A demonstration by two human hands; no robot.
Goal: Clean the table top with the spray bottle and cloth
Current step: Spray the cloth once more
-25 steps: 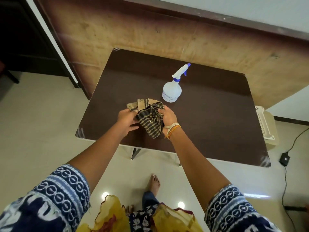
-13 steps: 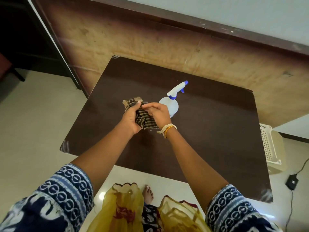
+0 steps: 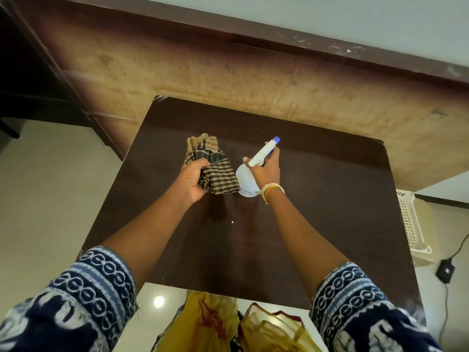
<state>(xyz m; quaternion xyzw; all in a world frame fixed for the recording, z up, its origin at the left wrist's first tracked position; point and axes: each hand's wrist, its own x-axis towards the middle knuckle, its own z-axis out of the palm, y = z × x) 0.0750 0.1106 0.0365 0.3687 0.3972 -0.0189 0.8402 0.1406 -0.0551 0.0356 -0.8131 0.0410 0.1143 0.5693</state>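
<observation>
The cloth is gripped by the left hand; at three o'clock, the spray bottle is clasped by the right hand. Spraying is called for next.

Colours and patterns, head view.

Dark brown table top. Cloth striped dark blue-black and tan, plain tan at its far end. Spray bottle translucent white, white sprayer head, blue nozzle tip. Sleeves navy with white ring-chain bands. Orange and white bangles on right wrist. Yellow garment, red print. Cream basket past right edge.
</observation>
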